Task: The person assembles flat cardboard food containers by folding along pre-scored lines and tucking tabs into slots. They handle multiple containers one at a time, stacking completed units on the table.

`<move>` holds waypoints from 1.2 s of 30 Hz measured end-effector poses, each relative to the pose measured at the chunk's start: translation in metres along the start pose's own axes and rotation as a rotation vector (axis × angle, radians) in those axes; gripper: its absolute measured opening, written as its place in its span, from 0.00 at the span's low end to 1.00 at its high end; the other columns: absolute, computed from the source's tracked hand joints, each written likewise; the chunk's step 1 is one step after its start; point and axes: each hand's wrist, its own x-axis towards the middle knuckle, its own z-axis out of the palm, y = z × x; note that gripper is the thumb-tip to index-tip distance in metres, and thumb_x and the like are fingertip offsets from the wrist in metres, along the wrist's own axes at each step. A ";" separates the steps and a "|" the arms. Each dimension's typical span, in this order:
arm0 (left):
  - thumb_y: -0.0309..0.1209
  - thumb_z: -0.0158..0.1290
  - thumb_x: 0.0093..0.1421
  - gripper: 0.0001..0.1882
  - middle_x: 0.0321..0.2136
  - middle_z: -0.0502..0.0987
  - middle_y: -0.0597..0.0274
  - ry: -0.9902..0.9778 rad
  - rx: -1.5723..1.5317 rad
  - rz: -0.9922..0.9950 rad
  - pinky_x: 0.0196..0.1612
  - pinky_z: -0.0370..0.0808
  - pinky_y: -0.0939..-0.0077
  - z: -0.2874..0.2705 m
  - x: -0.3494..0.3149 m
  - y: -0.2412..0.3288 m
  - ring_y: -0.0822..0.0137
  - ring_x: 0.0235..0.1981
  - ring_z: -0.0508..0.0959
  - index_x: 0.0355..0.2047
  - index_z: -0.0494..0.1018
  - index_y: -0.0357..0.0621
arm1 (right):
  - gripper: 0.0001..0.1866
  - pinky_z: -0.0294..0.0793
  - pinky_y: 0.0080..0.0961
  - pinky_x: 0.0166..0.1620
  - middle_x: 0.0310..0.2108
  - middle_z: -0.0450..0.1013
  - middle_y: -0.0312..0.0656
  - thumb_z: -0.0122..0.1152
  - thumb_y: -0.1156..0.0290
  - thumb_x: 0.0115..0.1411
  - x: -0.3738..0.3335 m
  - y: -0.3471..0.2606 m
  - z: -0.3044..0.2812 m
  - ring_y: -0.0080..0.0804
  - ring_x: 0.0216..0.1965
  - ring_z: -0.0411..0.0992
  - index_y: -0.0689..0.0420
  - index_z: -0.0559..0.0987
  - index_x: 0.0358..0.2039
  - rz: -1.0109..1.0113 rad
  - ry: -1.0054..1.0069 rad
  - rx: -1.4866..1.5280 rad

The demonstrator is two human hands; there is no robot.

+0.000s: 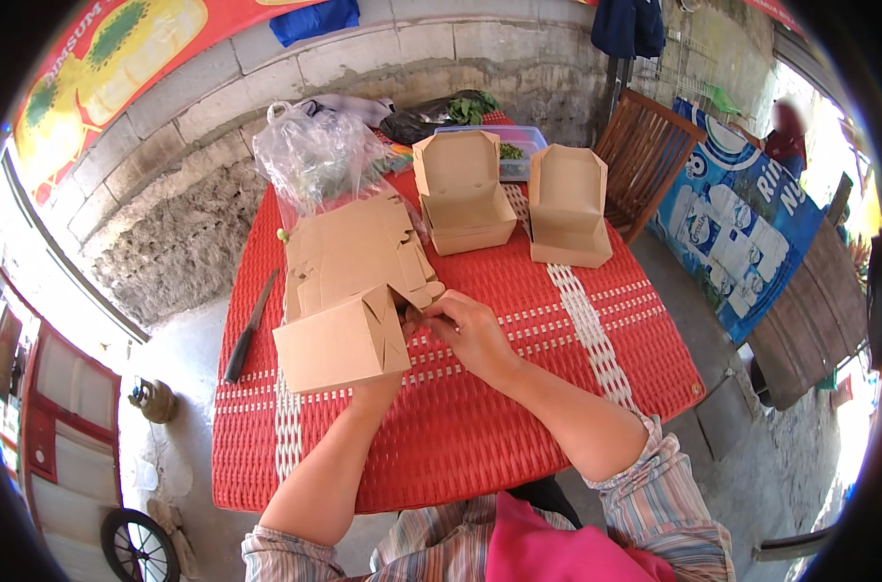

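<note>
A brown cardboard box [334,344], partly folded, is tilted near the left of the table. My left hand [375,391] grips it from below and behind; the box hides most of that hand, and only a few fingertips show by the side opening. At the box's right corner, the fingers of my right hand [468,335] are pinched on a side flap. Just behind lie flat brown cardboard sheets [349,242] with cut tabs, partly covered by the box. Two folded boxes with raised lids, a left one [470,230] and a right one [569,250], stand farther back.
A black-handled knife [251,330] lies along the left edge of the red woven table [460,436]. Toward the back are a clear plastic bag [315,160] and a plastic tub [533,143] with green leaves. A wooden chair [650,155] stands at the right.
</note>
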 end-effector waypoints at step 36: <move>0.24 0.54 0.65 0.05 0.30 0.79 0.58 -0.100 0.076 -0.021 0.37 0.74 0.71 -0.003 -0.002 0.002 0.66 0.32 0.78 0.38 0.77 0.37 | 0.06 0.78 0.24 0.36 0.33 0.78 0.41 0.61 0.83 0.59 0.000 -0.005 -0.005 0.26 0.32 0.79 0.65 0.81 0.38 0.164 -0.076 0.196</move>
